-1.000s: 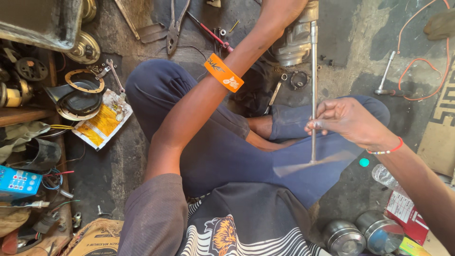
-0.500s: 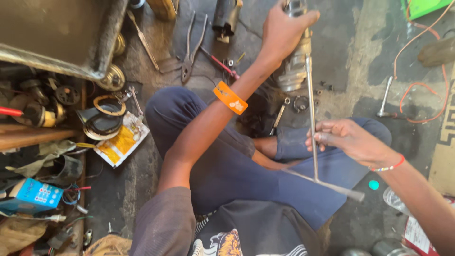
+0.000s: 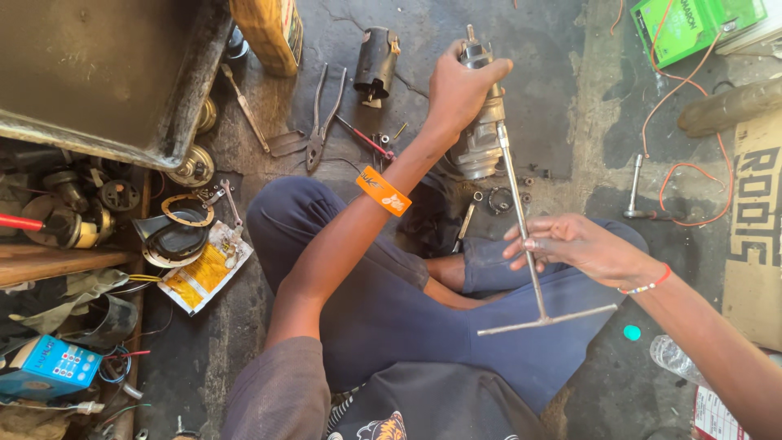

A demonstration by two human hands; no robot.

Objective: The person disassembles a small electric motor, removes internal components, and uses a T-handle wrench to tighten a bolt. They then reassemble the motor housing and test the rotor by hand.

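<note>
Bright even daylight, soft shadows, sharp centre, edges stretched and perhaps slightly blurred

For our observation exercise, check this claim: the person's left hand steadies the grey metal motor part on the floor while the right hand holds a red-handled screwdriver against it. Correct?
Not quite. The head view shows the right hand holding a long silver T-handle wrench, not a red-handled screwdriver. The left hand does steady the grey metal motor part.

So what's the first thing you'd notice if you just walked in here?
Probably the long metal T-handle wrench in the middle: the right hand grips its shaft, while the left hand holds a grey motor-like part standing on the floor at its tip. Next, the bright orange wristband on the left arm, and the green box in the top right corner.
</note>
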